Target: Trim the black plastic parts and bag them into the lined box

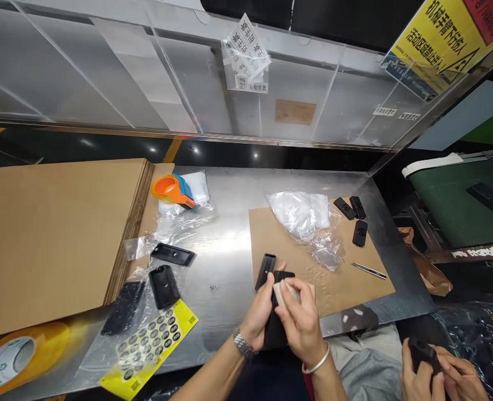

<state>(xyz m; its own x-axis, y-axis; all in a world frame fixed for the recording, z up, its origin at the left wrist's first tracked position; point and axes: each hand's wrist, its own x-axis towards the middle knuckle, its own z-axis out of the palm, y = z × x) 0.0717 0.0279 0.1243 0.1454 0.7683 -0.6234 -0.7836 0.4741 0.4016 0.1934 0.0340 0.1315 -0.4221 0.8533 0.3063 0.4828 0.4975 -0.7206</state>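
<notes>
Left hand [257,316] gripped black part [275,329] at near edge of cardboard sheet [371,291]; right hand [307,322] pinched pale block [279,295] against part. Utility knife [368,270] lay on sheet's right side.

An elongated matte-black piece [276,332] and a small off-white block [285,296], held close together.
The black piece sits in the left hand [256,313], its length running up and down the view (fingers cover much of it); the off-white block, partly hidden too, is pinched in the right hand [304,321], tilted, over the upper part of the black piece.
</notes>
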